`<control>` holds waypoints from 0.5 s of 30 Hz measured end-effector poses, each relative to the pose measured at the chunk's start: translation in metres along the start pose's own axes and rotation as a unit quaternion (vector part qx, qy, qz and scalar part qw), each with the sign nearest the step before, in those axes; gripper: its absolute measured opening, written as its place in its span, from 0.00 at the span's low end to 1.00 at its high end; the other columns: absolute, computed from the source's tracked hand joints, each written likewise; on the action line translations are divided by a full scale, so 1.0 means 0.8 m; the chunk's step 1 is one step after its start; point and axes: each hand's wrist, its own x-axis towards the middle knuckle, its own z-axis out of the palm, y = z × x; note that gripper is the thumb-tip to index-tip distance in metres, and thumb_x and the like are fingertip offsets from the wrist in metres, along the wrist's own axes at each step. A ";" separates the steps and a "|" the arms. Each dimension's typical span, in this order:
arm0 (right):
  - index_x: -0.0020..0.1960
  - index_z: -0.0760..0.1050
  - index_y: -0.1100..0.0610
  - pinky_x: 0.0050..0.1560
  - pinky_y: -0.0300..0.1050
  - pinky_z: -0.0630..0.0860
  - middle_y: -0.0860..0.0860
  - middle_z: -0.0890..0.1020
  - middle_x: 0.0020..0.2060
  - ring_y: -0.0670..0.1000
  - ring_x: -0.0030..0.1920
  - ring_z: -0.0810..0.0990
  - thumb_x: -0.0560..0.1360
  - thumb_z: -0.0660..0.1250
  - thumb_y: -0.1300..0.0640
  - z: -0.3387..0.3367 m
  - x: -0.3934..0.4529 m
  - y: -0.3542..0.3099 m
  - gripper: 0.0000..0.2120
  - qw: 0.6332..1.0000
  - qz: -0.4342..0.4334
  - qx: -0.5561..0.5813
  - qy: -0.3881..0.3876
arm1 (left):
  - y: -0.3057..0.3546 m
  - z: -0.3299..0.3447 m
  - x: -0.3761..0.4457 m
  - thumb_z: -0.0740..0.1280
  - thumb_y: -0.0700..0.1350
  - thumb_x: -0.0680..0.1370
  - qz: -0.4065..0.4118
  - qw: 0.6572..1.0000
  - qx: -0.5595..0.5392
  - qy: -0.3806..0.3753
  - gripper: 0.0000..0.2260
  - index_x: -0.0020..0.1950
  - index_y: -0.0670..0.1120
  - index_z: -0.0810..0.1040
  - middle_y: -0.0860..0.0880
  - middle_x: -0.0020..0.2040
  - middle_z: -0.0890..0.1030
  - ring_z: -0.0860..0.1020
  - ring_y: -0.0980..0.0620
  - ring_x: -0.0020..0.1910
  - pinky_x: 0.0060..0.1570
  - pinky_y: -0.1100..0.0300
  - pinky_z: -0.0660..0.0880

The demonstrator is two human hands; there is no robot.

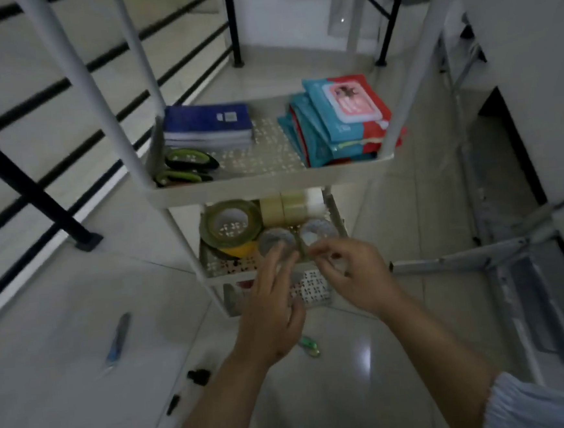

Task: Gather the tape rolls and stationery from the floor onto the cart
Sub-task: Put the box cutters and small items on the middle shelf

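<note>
A white tiered cart (271, 179) stands in front of me. On its middle shelf, two small clear tape rolls sit side by side at the front edge. My left hand (271, 316) touches the left small roll (276, 239) with straight fingers. My right hand (356, 275) pinches the rim of the right small roll (320, 229). Behind them lie a large olive tape roll (230, 223) and pale clear rolls (288, 206). On the floor lie a blue pen-like tool (118, 340), a small green item (309, 345) and two small black pieces (199, 377).
The upper shelf holds blue notebooks (208, 126), stacked blue wipe packs (337, 121) and green-handled tools (186, 167). A black railing (28, 186) runs along the left. A folded metal frame (499, 254) lies on the floor to the right. The image is dim and blurred.
</note>
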 end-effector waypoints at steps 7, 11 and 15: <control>0.54 0.78 0.61 0.51 0.29 0.63 0.56 0.81 0.53 0.50 0.54 0.77 0.73 0.65 0.65 0.144 -0.095 0.177 0.11 0.987 0.126 -0.015 -0.097 | -0.111 0.147 -0.097 0.56 0.48 0.75 -0.227 0.969 -0.035 -0.087 0.27 0.74 0.49 0.53 0.55 0.73 0.51 0.49 0.55 0.74 0.64 0.71 0.47; 0.52 0.78 0.67 0.55 0.33 0.63 0.62 0.82 0.49 0.50 0.51 0.76 0.68 0.66 0.64 0.212 -0.124 0.253 0.14 0.978 0.144 -0.027 -0.146 | -0.164 0.203 -0.125 0.59 0.43 0.79 -0.326 0.935 -0.038 -0.132 0.28 0.75 0.45 0.49 0.49 0.77 0.47 0.47 0.51 0.75 0.69 0.65 0.46; 0.40 0.78 0.65 0.41 0.44 0.68 0.62 0.83 0.36 0.55 0.39 0.78 0.62 0.67 0.70 0.259 -0.133 0.298 0.07 0.968 0.146 -0.055 -0.195 | -0.198 0.247 -0.122 0.57 0.44 0.79 -0.376 0.906 -0.029 -0.191 0.29 0.75 0.41 0.44 0.45 0.77 0.43 0.44 0.48 0.76 0.72 0.59 0.46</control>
